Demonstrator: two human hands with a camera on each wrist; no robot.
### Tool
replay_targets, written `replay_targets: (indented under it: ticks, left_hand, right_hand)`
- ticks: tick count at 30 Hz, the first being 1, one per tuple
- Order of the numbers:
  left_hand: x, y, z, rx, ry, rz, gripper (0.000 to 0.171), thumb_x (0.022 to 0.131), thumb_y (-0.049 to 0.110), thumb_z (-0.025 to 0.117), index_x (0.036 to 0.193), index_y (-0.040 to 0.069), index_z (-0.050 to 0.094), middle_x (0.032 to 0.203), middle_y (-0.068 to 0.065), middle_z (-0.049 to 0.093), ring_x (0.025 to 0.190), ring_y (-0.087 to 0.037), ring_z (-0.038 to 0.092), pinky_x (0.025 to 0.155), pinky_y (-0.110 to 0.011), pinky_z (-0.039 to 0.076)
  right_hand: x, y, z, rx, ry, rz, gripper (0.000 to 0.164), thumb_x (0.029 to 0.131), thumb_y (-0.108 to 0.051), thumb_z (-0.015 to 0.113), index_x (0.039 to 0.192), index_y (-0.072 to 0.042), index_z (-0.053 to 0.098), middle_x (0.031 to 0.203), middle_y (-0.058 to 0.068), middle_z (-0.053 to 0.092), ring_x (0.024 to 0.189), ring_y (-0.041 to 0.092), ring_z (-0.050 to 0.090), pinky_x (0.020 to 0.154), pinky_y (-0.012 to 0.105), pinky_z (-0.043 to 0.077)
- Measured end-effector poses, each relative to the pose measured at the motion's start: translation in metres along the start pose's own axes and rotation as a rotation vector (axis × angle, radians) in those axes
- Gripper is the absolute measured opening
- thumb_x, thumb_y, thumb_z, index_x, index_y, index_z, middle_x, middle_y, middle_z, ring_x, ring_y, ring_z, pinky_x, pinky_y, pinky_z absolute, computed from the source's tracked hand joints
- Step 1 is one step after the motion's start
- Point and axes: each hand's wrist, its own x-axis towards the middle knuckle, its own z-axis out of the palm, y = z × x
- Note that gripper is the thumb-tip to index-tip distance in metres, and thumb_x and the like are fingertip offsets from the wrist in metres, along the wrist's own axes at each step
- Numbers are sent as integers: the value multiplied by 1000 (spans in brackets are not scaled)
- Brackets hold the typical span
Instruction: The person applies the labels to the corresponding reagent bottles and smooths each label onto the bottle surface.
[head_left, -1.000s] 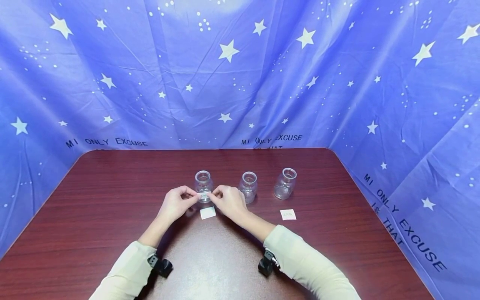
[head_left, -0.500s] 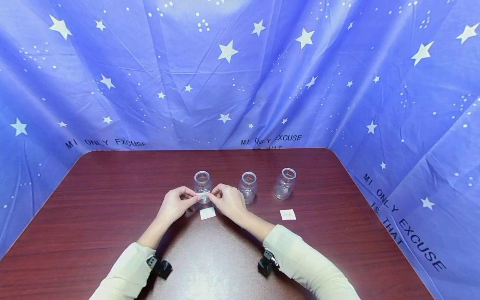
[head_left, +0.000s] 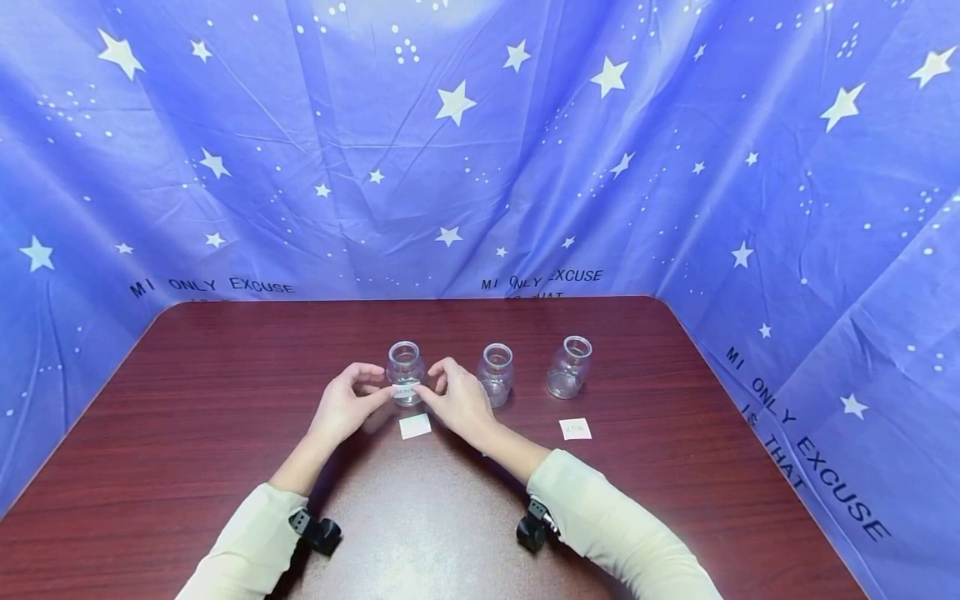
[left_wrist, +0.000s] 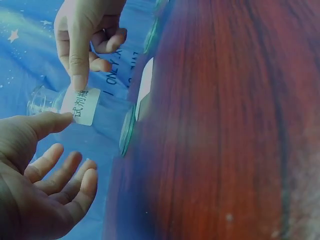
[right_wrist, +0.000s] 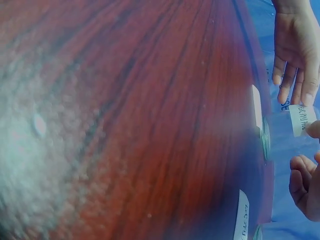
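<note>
A white label (head_left: 406,390) with handwritten characters lies against the front of the leftmost clear glass jar (head_left: 406,371), which stands upright. My left hand (head_left: 345,408) presses the label's left end with its thumb, while its other fingers are spread beside the jar, apart from the label. From the right, the thumb of my right hand (head_left: 463,406) presses the other end. That hand's remaining fingers bend loosely in the air, as the left wrist view shows. Both thumbs meet the label (left_wrist: 86,106) on the glass.
Two more glass jars, a middle one (head_left: 497,379) and a right one (head_left: 570,371), stand on the wooden table (head_left: 225,400). A blank white paper (head_left: 416,426) lies before the leftmost jar and a written one (head_left: 575,428) before the right jar. A starry blue curtain (head_left: 375,125) hangs behind.
Both hands pinched the label's ends at the jar before. Now the fingers have parted from the thumbs, the left ones opening outward, and the label lies against the glass under the thumbs.
</note>
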Motion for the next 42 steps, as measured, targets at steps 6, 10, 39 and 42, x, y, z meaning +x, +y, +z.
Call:
replay_targets:
  ticks: [6,10,39,42]
  left_hand:
    - [2,-2,1,-31,-65,34,46,83,17,70,124,2,54,119,-20,62,105,-33,63,91,-42,50]
    - [2,-2,2,-38,-93,30,50,85,18,68,128,2,51,122,-21,61,108,-34,62,93,-44,49]
    - [-1,0,2,-40,-84,21,48,84,12,68,127,-1,50,118,-22,62,102,-34,64,89,-41,51]
    - [-1,0,4,-21,-90,11,52,82,11,69,129,-2,48,119,-23,62,102,-35,64,89,-42,51]
  right_hand:
    - [2,3,4,182,-9,-31,51,79,-28,74,119,-7,51,91,7,63,73,15,61,64,20,48]
    - [2,4,8,260,-55,-28,60,79,-26,74,128,-5,47,111,13,64,96,22,65,79,28,53]
    - [4,15,6,309,-184,-74,56,88,-20,63,138,-3,42,123,15,62,103,22,66,86,26,53]
    - [4,13,9,292,-190,-44,64,84,-25,70,137,-4,41,121,14,63,104,22,65,87,28,52]
